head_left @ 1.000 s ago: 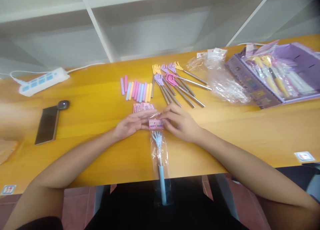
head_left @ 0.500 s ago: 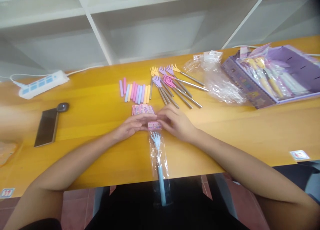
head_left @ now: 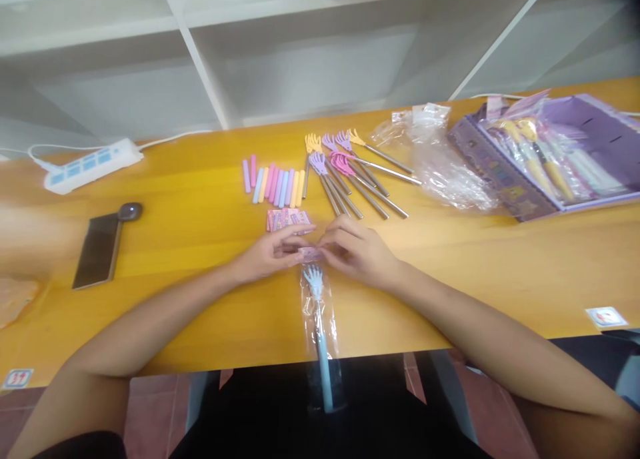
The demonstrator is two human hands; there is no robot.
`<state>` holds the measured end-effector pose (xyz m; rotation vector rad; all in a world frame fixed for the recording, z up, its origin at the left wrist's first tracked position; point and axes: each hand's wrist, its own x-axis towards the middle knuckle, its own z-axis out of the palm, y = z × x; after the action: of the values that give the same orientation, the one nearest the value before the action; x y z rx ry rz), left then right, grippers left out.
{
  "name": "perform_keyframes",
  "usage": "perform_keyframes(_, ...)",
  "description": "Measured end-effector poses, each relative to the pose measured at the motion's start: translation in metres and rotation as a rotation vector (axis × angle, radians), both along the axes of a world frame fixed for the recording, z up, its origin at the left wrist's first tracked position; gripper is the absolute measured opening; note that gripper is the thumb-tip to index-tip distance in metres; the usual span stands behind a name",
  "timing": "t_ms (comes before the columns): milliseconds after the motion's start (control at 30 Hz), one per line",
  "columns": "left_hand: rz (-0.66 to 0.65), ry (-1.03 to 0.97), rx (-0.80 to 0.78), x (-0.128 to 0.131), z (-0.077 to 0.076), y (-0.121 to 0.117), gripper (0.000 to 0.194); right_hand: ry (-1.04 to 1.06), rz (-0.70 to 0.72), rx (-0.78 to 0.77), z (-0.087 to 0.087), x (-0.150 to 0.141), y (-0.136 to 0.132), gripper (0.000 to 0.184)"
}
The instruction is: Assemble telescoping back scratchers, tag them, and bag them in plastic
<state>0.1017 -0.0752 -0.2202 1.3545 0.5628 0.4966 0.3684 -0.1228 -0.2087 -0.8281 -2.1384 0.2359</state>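
A light-blue back scratcher [head_left: 324,359] with a hand-shaped head lies in a clear plastic bag [head_left: 331,312], its lower end past the table edge. At the bag's top is a small pink card [head_left: 311,254]. My left hand [head_left: 267,252] pinches the card's left side by the thumb, its other fingers stretched above it. Fingertips of my right hand [head_left: 357,249] are closed on the card's right end. Just beyond my left fingers lies a stack of pink printed cards [head_left: 287,219].
Several coloured handle tubes [head_left: 275,186] and back scratcher heads on metal rods [head_left: 367,186] lie farther back. Clear bags [head_left: 445,166] adjoin a purple box [head_left: 515,186] of packed items at right. A power strip [head_left: 95,167], phone [head_left: 97,249] and mouse [head_left: 130,211] sit left.
My left thumb has come onto the pink card's left side, and its fingers have lifted a little. The card's pink print shows less clearly. The whole view has shifted slightly.
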Motion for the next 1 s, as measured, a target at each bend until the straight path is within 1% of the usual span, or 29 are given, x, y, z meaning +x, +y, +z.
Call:
perform_keyframes(133,-0.021,0.052,0.053,0.0012,0.0052,0.0007,0.052,-0.024,0.012,0.009,-0.0010,0.0004,-0.0017,0.008)
perform_keyframes(267,-0.022,0.063,0.119,0.0015,0.0071,0.0026,0.042,-0.079,0.082,0.006,0.0011,0.0012,-0.0032,0.007)
perform_keyframes(400,-0.026,0.099,0.143,0.0019,0.0066,0.0032,0.040,-0.121,0.113,0.029,0.0025,0.0016,-0.0040,0.005)
perform_keyframes(533,-0.017,0.129,0.118,0.0032,0.0069,0.0021,0.039,-0.150,0.101,0.043,0.0009,0.0028,-0.0034,0.008)
perform_keyframes(600,-0.017,0.149,0.120,0.0040,0.0077,0.0017,0.038,-0.149,0.105,0.029,-0.0004,0.0035,-0.0029,0.011)
perform_keyframes(733,-0.020,0.184,0.177,0.0042,0.0086,0.0022,0.033,-0.119,0.147,-0.008,-0.0014,0.0045,-0.0020,0.013)
perform_keyframes(900,-0.009,0.202,0.191,0.0032,0.0073,0.0023,0.031,-0.119,0.155,0.005,0.0024,0.0025,-0.0031,0.013)
perform_keyframes(967,0.004,0.186,0.172,0.0039,0.0076,0.0013,0.033,-0.079,0.121,-0.037,0.0032,-0.0005,-0.0047,0.018)
perform_keyframes(1000,0.009,0.178,0.166,0.0045,0.0081,0.0006,0.034,-0.046,0.077,-0.078,0.0026,-0.0025,-0.0057,0.023)
